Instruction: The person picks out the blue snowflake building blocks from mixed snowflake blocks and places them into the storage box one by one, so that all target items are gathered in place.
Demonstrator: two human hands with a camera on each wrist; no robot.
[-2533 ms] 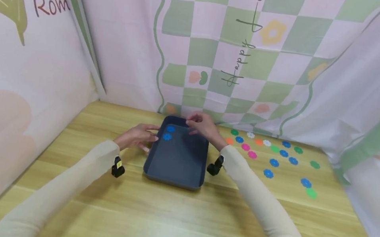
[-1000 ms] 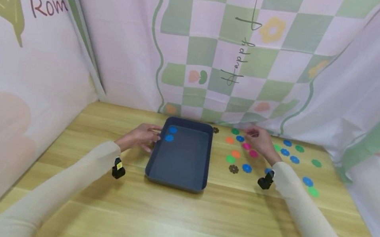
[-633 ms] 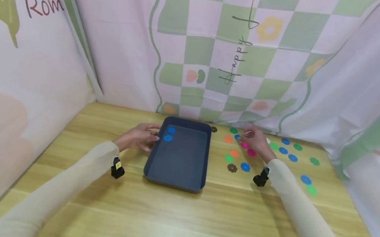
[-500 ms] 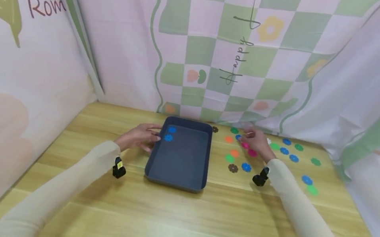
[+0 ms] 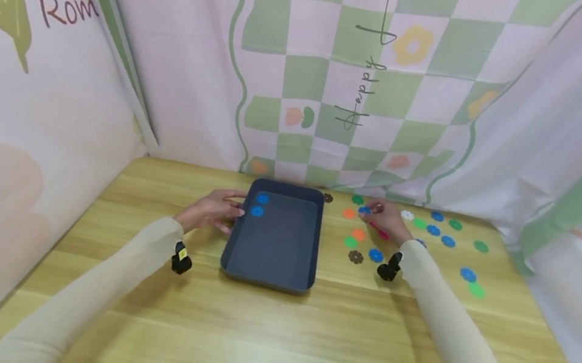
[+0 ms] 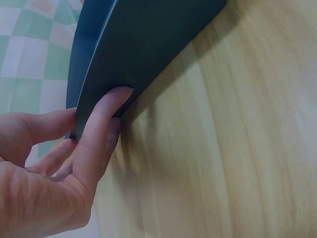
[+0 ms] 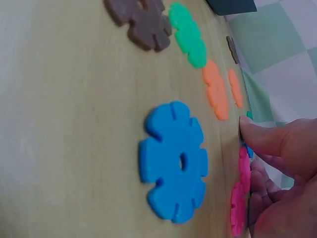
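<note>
Head view: the left hand rests loose fingers against the left side of the dark tray; right of it, the right hand touches a blue flower disc, whether gripping, unclear.

Spreads beneath both hands as a wood-grain table, bearing a dark tray between them, with the left hand at its rim. Also carries flat flower-shaped discs around the right hand: a blue disc at its fingertips, two pink discs beside its fingers, and, on the side toward the left hand, a dark green disc, two orange discs, a light green disc and two brown discs. Bears, to the right hand's outer side, a white disc and several scattered blue and green discs.
</note>
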